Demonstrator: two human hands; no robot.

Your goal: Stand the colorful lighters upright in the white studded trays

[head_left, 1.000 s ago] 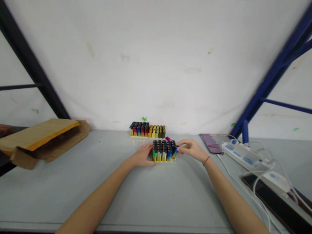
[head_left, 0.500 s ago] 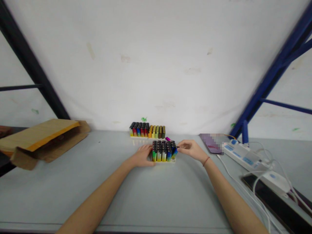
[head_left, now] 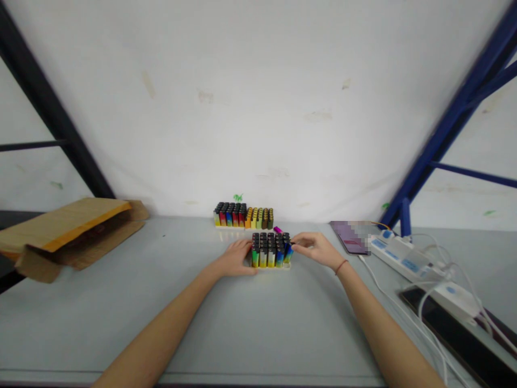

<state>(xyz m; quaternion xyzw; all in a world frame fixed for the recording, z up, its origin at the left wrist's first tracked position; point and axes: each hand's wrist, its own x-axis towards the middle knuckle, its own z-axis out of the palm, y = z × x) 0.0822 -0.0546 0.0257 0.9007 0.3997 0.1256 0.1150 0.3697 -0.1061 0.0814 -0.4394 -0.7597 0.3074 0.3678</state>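
Several rows of coloured lighters with black tops (head_left: 263, 255) stand in a white tray (head_left: 269, 268) at the middle of the table. My left hand (head_left: 234, 259) grips the tray's left side, with its thumb along the front corner. At the front right corner, a blue-yellow lighter (head_left: 288, 253) leans to the right, out of line with the upright ones. My right hand (head_left: 317, 249) pinches this lighter near its top between thumb and fingers. A magenta lighter-like piece (head_left: 278, 230) lies just behind the tray, partly hidden.
Against the wall stand a tray of black-topped lighters (head_left: 230, 214) and one of yellow and brown lighters (head_left: 259, 218). An opened cardboard package (head_left: 68, 223) lies at left. On the right are a phone (head_left: 351, 238), a white power strip (head_left: 420, 269), cables and a dark device (head_left: 456, 334).
The leaning lighter in my right hand has shifted slightly inward, toward the tray and a little more upright. My left hand keeps its hold on the tray.
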